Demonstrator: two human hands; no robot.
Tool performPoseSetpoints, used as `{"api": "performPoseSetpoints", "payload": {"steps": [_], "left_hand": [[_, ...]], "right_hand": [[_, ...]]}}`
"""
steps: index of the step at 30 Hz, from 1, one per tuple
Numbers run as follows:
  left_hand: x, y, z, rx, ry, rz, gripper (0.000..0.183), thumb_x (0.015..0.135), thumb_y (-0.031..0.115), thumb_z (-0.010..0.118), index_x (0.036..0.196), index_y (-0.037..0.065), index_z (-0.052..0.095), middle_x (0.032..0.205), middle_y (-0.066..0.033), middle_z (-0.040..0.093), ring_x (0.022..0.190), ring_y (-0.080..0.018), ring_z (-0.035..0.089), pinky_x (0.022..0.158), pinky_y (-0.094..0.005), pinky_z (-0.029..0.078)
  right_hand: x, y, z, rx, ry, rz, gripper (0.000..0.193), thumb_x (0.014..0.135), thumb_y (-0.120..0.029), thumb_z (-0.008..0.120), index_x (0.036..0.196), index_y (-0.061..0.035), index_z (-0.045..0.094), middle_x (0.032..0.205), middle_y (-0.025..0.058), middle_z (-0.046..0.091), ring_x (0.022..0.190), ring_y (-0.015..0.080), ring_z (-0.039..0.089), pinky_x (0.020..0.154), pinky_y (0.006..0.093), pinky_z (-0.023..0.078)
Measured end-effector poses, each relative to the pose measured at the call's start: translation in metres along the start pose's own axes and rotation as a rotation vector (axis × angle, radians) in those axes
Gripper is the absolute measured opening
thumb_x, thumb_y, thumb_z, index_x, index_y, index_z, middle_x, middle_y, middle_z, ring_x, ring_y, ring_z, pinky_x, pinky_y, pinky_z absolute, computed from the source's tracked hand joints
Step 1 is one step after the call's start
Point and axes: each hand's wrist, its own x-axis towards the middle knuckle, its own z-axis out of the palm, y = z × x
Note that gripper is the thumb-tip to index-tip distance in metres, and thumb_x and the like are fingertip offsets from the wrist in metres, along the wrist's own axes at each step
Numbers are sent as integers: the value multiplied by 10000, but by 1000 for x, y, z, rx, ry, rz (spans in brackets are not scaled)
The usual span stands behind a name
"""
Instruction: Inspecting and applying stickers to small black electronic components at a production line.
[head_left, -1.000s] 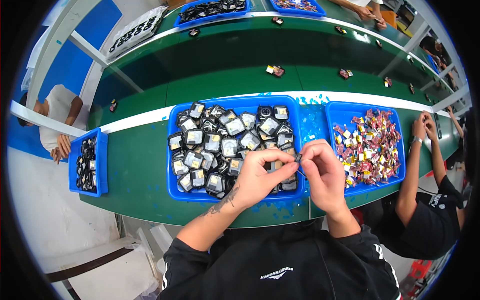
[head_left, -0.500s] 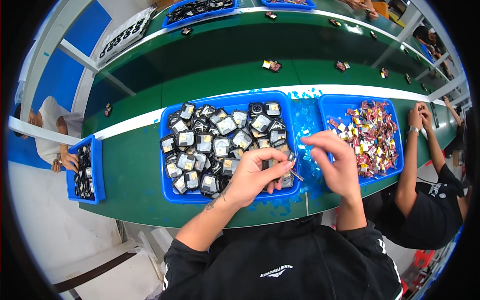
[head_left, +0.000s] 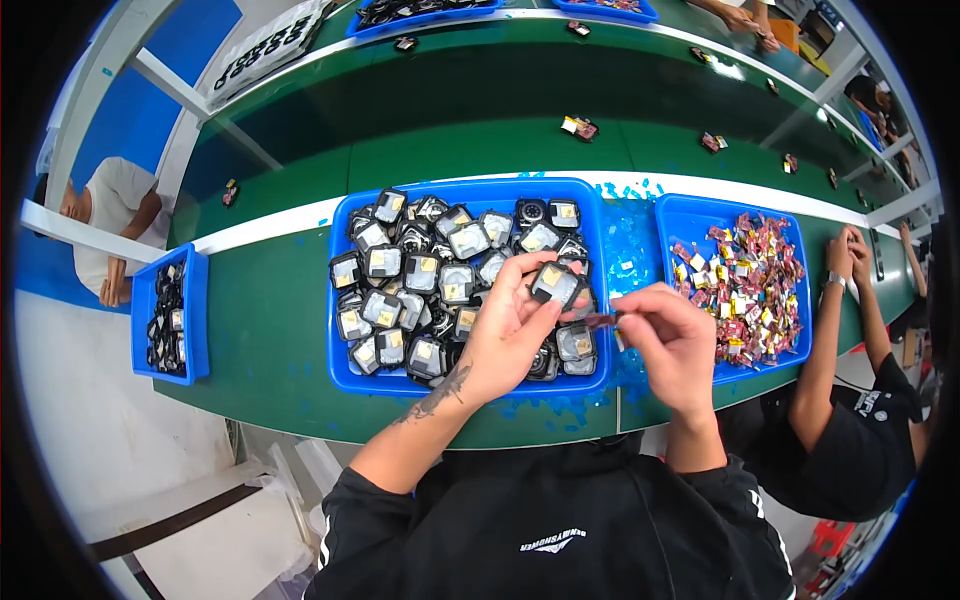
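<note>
Left hand [head_left: 508,328] grasping the black casing [head_left: 556,284], right hand [head_left: 676,342] pinching the reddish part [head_left: 601,321] just right of it, I judge both light, the casing stiff, edges the safest hold.

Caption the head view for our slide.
Left hand holds a square black casing over a blue tray; right hand pinches a small reddish part.

We look down and forward from the wearer's head, through the left of two side-by-side fisheye lenses, picture upright. Nearest us, the wearer's black top [head_left: 480,510] fills the lower edge. The left hand [head_left: 512,320] and right hand [head_left: 677,340] are close, around the middle. Beyond, the table [head_left: 265,320] recedes upward; straight edges bow, and black rims this single wide view.
</note>
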Motion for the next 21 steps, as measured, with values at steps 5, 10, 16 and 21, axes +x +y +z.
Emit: {"api": "performPoseSetpoints", "payload": {"steps": [5, 10, 16, 21], "left_hand": [[-4, 6, 1, 144, 43, -27, 397, 946, -55, 522, 1324, -45, 403, 1126, -131, 636, 1043, -134, 617, 927, -288, 498], [-7, 12, 4, 210, 208, 55, 394, 930, -24, 592, 1313, -82, 517, 1091, -122, 673, 992, -106, 628, 863, -226, 507], [-5, 13, 2, 50, 108, 7, 429, 957, 15, 563, 1364, -74, 463, 1182, -143, 636, 1054, -147, 629, 900, -279, 543], [-7, 8, 2, 24, -38, -44, 404, 982, 42, 513, 1371, -53, 461, 1229, -141, 622, 1079, -182, 628, 918, -325, 558]], "right_hand": [[9, -10, 15, -348, -4, -175, 178, 808, 69, 669, 969, 3, 707, 797, 85, 649, 707, 157, 625, 624, 277, 483], [17, -15, 17, -744, 176, -511, 196, 761, 80, 694, 937, -6, 704, 802, 104, 656, 705, 240, 640, 617, 330, 493], [16, -14, 26, -503, 93, -383, 189, 761, 74, 711, 929, -12, 693, 810, 102, 674, 615, 194, 597, 534, 302, 460], [13, -10, 33, -351, 105, -200, 137, 778, 38, 729, 889, -23, 675, 778, 54, 678, 501, 79, 432, 461, 232, 361]]}}
